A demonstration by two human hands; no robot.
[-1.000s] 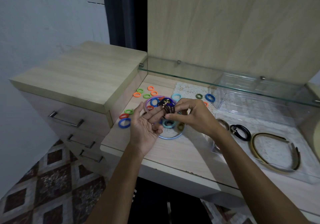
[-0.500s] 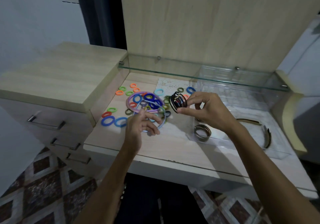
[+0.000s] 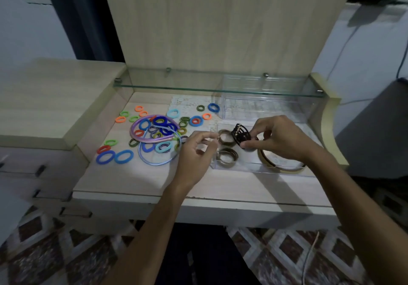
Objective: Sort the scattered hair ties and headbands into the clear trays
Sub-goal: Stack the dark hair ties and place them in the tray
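My right hand pinches a bundle of black hair ties with small gold beads, held over the near clear tray. My left hand pinches a bundle of brown hair ties at the tray's left end. Another brown bundle lies in the tray, and a gold-and-black headband lies in its right part. Several coloured hair ties are scattered on the desk at the left, under and around a purple headband and a light blue headband.
A second clear tray stands at the back right under a glass shelf. A raised drawer unit borders the desk on the left. The desk's front edge is near my forearms.
My right hand carried the black ties rightward over the near tray. My left hand left the pile and now holds a brown bundle at the tray's left end. The camera view shifted right.
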